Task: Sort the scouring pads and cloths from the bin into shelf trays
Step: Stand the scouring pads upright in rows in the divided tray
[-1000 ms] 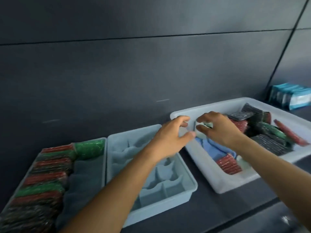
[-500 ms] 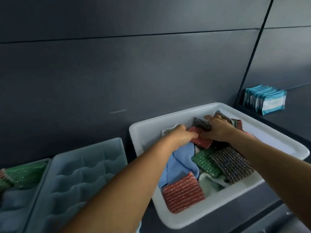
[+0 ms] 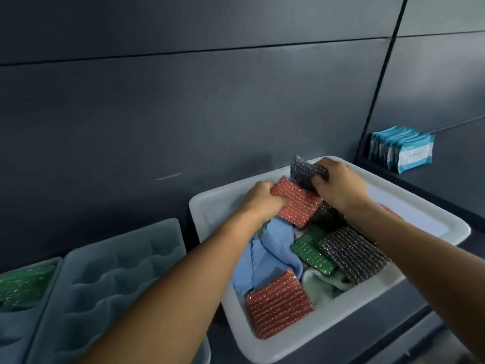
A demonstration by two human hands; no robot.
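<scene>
With curled fingers the left hand (image 3: 262, 199) is gripping the red pad (image 3: 300, 204) and the right hand (image 3: 341, 187) the grey pad (image 3: 304, 171), the moulded tray (image 3: 110, 285) lying at 8 o'clock, nearer the left.

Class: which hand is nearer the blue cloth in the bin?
Left. The left hand grips a red pad just behind the blue cloth; the right hand holds a dark pad farther back.

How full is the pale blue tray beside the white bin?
Empty, as far as shows: the pale blue tray shows only bare moulded hollows, no pads or cloths. The left arm hides its near corner.
</scene>
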